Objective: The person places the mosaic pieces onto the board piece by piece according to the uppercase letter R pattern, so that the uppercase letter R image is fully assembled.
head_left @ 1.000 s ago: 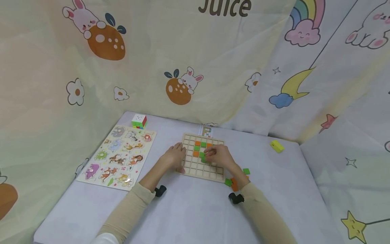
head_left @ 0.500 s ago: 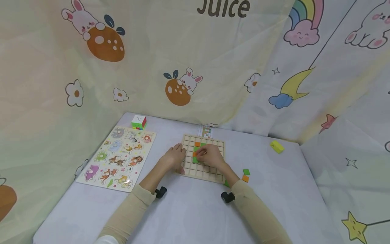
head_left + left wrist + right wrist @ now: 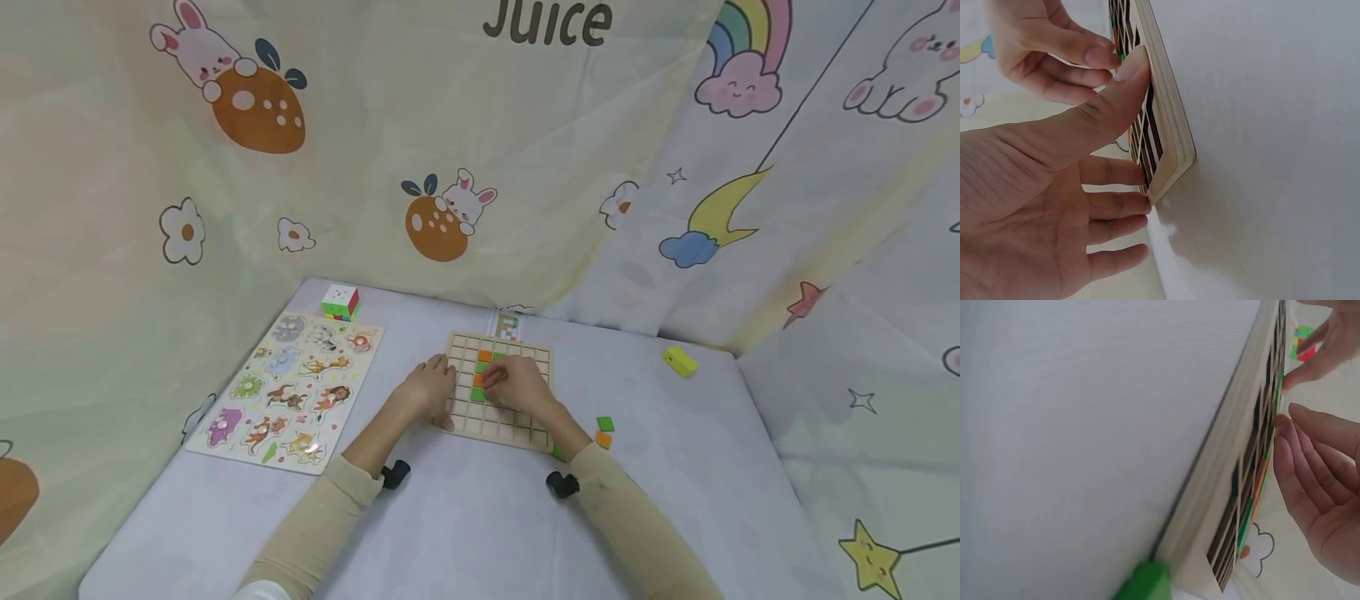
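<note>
White tabletop (image 3: pixel 465 525), board (image 3: pixel 491 418) beneath right hand (image 3: pixel 519 383).

Cream and white walls (image 3: pixel 360 108), apparently hung cloth, printed with bunnies (image 3: pixel 201 52), flowers (image 3: pixel 182 232) and a rainbow (image 3: pixel 778 33), enclose a white-covered table (image 3: pixel 465 525).

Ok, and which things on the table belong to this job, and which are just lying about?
In the job:
grid board
tiles on it
loose tiles beside it
probably the card behind

Lying about, it seems:
animal puzzle
cube
yellow block
</note>
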Demonstrator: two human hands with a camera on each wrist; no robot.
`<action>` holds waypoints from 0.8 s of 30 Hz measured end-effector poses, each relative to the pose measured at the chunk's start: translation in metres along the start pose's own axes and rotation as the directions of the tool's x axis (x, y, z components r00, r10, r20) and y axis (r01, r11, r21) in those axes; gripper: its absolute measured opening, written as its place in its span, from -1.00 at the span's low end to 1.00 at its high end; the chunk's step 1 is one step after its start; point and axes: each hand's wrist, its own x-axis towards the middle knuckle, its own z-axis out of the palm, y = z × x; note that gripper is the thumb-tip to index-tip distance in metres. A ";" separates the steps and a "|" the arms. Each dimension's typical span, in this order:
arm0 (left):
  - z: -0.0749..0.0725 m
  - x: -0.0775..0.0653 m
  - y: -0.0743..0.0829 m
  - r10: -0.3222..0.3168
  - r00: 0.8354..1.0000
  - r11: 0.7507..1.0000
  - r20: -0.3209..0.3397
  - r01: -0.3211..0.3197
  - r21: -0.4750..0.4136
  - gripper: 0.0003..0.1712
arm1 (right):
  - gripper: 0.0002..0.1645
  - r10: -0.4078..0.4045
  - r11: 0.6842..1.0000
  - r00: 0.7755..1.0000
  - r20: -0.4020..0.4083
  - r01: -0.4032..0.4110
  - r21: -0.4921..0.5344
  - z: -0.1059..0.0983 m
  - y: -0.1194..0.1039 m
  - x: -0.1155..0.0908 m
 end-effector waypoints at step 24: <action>-0.005 -0.006 0.001 0.018 1.000 1.000 0.001 -0.018 -0.022 0.30 | -0.60 0.070 0.997 0.997 -0.016 -0.071 -0.006 -0.068 0.025 -0.075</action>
